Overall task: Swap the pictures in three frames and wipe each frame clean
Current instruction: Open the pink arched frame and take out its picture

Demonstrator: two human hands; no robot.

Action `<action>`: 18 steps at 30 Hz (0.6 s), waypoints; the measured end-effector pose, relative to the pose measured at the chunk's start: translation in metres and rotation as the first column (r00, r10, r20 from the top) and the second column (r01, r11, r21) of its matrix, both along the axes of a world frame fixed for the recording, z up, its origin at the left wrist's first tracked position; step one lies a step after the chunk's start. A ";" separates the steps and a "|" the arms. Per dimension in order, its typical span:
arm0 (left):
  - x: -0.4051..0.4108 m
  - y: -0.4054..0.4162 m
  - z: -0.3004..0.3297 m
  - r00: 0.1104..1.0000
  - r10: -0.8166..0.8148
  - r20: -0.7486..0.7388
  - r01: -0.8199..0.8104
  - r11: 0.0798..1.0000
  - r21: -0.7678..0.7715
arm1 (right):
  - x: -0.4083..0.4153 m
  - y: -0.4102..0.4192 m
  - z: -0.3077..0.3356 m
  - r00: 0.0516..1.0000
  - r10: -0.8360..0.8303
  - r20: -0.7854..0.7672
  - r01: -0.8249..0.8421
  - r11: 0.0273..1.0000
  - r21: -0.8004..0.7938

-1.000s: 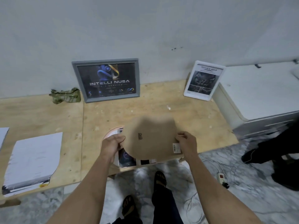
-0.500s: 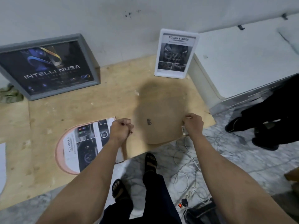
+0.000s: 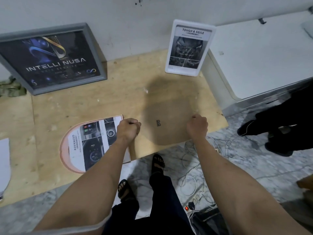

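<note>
I hold a brown arch-shaped backing board (image 3: 167,122) flat over the table's near right part, a small metal hanger at its middle. My left hand (image 3: 128,130) grips its left edge and my right hand (image 3: 197,127) grips its right edge. To the left lies a pink arch-shaped frame (image 3: 65,150) with an "ADVANCED" picture (image 3: 92,141) resting on it. A grey frame with a dark "INTELLI NUSA" picture (image 3: 50,58) leans on the wall at the back left. A white frame with a "TOUGH & AGILE" picture (image 3: 188,48) leans at the back right.
The plywood table (image 3: 50,112) ends near my feet. A green cloth (image 3: 10,88) lies at the far left by the wall, and a white sheet (image 3: 4,165) at the left edge. A white cabinet (image 3: 254,61) stands right. Cables and a power strip (image 3: 189,207) lie on the floor.
The backing board has come off the pink frame and moved right with both hands, uncovering the "ADVANCED" picture. My view has swung right and closer to the table.
</note>
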State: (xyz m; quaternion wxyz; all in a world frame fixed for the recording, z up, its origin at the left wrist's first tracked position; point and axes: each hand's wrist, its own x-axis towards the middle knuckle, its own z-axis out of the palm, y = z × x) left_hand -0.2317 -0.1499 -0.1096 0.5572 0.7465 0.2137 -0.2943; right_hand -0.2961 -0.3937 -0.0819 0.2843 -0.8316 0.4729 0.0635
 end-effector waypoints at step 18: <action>-0.039 0.206 0.014 0.993 -0.115 -0.026 0.104 0.751 0.652 | -0.025 0.246 -0.011 0.768 0.641 0.000 -0.631 0.756 0.173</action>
